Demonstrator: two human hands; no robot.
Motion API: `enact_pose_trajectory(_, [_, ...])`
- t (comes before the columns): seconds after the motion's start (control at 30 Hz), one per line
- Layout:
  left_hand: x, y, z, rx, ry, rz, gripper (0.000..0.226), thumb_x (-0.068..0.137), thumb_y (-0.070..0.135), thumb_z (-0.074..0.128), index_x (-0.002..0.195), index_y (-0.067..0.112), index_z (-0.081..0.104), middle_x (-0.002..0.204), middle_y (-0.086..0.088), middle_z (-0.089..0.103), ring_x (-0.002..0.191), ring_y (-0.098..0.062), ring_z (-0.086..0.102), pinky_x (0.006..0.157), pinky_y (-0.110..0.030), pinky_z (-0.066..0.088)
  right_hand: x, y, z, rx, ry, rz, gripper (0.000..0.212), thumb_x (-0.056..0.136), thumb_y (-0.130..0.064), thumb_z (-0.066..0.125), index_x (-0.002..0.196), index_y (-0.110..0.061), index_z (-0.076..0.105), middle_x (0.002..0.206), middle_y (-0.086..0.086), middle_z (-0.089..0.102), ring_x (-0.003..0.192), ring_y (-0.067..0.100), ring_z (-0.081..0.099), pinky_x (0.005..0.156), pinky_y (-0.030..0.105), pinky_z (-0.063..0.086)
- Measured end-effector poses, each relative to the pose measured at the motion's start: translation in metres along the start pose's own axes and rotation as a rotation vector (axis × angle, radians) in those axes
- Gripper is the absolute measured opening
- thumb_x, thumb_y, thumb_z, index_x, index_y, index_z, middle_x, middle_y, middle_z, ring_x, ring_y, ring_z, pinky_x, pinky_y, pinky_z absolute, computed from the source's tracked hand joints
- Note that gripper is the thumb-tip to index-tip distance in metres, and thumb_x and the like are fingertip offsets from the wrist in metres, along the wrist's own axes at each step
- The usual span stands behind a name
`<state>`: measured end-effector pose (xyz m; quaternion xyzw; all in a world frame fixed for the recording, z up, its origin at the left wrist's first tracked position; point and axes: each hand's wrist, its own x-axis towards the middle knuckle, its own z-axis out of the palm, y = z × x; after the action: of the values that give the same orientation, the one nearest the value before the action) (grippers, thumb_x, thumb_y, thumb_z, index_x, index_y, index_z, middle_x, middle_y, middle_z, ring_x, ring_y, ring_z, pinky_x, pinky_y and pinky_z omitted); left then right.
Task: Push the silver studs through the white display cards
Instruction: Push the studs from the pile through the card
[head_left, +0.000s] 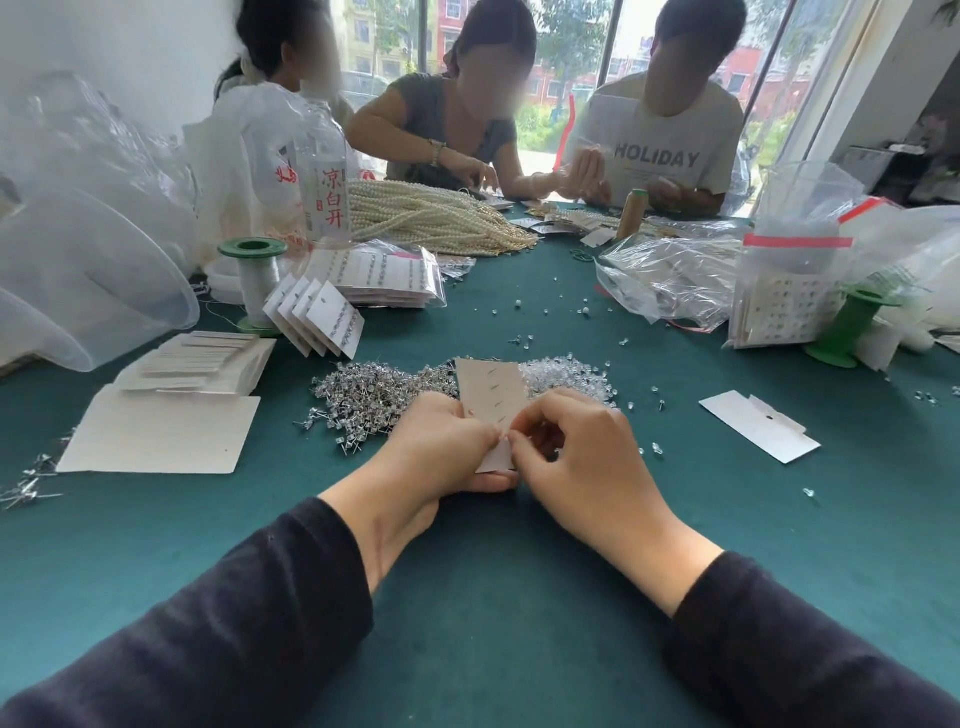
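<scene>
My left hand (441, 447) grips a white display card (491, 389) by its lower left, holding it upright over the green table (493, 561). Several stud posts stick out of the card's back in a slanted row. My right hand (576, 457) pinches at the card's lower right edge with thumb and forefinger; whatever it pinches there is too small to make out. A heap of silver studs (374, 395) lies just behind my left hand. A pile of clear backs (566, 376) lies behind my right hand.
Blank cards (161, 431) are stacked at the left, a single card (758, 426) lies at the right. Filled cards (322, 317), a thread spool (254, 280), pearl strands (436, 218) and plastic bags (670, 280) fill the far half. Three people work across the table.
</scene>
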<state>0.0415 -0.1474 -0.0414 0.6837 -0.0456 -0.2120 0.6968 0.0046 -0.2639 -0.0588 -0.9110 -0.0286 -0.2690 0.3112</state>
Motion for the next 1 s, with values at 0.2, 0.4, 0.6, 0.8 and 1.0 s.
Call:
enact_pose_trajectory(0.2, [0.0032,-0.0046,0.0004,0.033,0.01,0.046,0.034,0.082,-0.01,0.048,0.06,0.011,0.063,0.047,0.008,0.063,0.044,-0.002,0.06,0.044,-0.02,0.052,-0.0011,-0.0038,0.0023,-0.103,-0.009,-0.05,0.006,0.073,-0.006,0.062,0.068,-0.009,0.061,0.072,0.001,0.057,0.066,0.018,0.052,0.065,0.026,0.041])
enact_pose_trajectory(0.4, [0.0053,-0.0068,0.0001,0.049,0.029,0.066,0.032,0.079,-0.011,0.049,0.064,0.012,0.067,0.059,0.001,0.067,0.052,-0.008,0.062,0.047,-0.023,0.054,-0.0015,-0.0049,0.0033,-0.12,-0.057,-0.062,0.006,0.077,-0.008,0.059,0.072,-0.009,0.061,0.077,0.002,0.057,0.069,0.02,0.054,0.067,0.03,0.044])
enact_pose_trajectory(0.6, [0.0046,-0.0076,0.0005,0.029,0.006,0.073,0.033,0.081,-0.011,0.049,0.061,0.011,0.065,0.052,0.003,0.064,0.044,-0.003,0.06,0.043,-0.02,0.051,0.0002,-0.0023,0.001,-0.112,-0.08,-0.046,0.006,0.078,-0.007,0.058,0.073,-0.006,0.062,0.077,0.004,0.058,0.07,0.021,0.054,0.069,0.03,0.042])
enact_pose_trajectory(0.8, [0.0065,-0.0094,-0.0013,0.065,-0.008,0.08,0.03,0.08,-0.009,0.051,0.066,0.011,0.067,0.049,0.009,0.064,0.046,-0.001,0.06,0.044,-0.017,0.048,-0.0013,-0.002,-0.0007,-0.1,-0.046,-0.07,0.007,0.075,-0.002,0.06,0.071,-0.006,0.064,0.074,0.003,0.061,0.067,0.018,0.052,0.065,0.024,0.039])
enact_pose_trajectory(1.0, [0.0048,-0.0095,-0.0014,0.096,0.015,0.103,0.031,0.078,-0.011,0.048,0.067,0.008,0.069,0.057,0.004,0.067,0.052,-0.005,0.063,0.047,-0.021,0.051,-0.0027,-0.0035,0.0013,-0.161,-0.05,-0.126,0.006,0.073,-0.002,0.06,0.069,-0.005,0.064,0.075,0.006,0.062,0.066,0.023,0.055,0.063,0.029,0.039])
